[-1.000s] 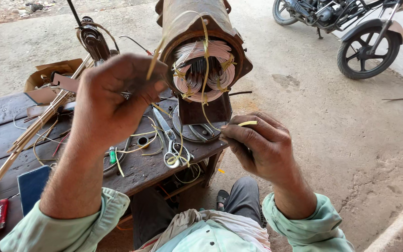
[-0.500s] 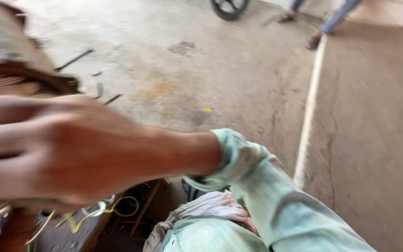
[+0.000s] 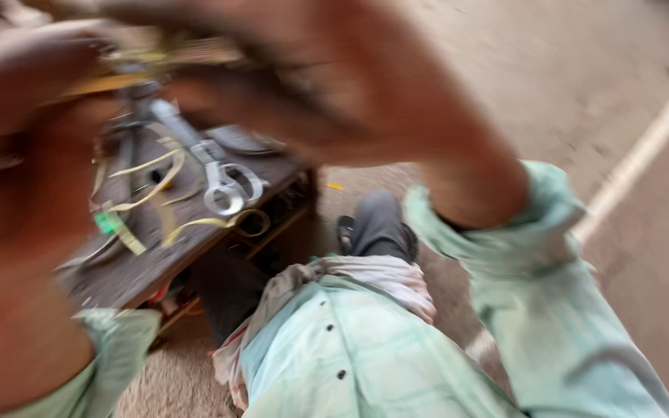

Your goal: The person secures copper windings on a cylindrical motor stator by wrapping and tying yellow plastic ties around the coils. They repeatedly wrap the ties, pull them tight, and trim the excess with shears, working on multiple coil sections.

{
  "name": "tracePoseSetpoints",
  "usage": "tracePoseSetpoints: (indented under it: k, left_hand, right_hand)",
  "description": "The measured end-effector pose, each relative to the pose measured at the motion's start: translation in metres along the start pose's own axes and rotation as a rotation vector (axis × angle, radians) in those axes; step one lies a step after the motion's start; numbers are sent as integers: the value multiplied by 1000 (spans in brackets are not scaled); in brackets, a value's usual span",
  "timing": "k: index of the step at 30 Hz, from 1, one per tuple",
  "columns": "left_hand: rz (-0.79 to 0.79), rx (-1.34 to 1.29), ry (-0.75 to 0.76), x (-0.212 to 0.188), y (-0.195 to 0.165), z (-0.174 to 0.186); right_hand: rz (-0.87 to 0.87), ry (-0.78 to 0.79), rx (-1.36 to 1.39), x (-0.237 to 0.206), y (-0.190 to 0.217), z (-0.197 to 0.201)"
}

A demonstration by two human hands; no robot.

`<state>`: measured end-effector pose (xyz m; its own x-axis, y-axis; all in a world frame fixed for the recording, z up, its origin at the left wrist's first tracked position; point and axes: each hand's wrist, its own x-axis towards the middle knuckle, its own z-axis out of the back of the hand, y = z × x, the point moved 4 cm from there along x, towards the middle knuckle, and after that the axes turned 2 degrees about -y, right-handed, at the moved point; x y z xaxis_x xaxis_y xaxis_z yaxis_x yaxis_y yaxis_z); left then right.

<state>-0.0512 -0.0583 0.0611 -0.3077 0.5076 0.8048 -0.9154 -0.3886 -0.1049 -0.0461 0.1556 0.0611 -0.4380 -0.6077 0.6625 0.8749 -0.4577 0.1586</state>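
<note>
Too blurred to tell either grip: L hand [image 3: 17, 155], R hand [image 3: 334, 85] raised close together. Steady head, mind scissors [image 3: 222, 182] on bench [image 3: 129, 271].

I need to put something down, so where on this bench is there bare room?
The near left corner of the bench, between the yellow strips and the left sleeve, looks bare. Around the scissors it is crowded with strips and loops. Both hands, left hand and right hand, blur the far side.
</note>
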Motion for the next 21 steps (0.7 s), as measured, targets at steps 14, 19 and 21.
tracePoseSetpoints:
  k: [14,19,21]
  left_hand:
    - [149,-349,-116,20,-7,19]
    - [56,-161,-118,28,-16,24]
    - [61,-105,-99,30,-19,28]
  right_hand:
    - [-247,-441,357,-9,15,-24]
    - [-177,-239,431,-3,18,-12]
    - [-219,-222,326,0,19,-6]
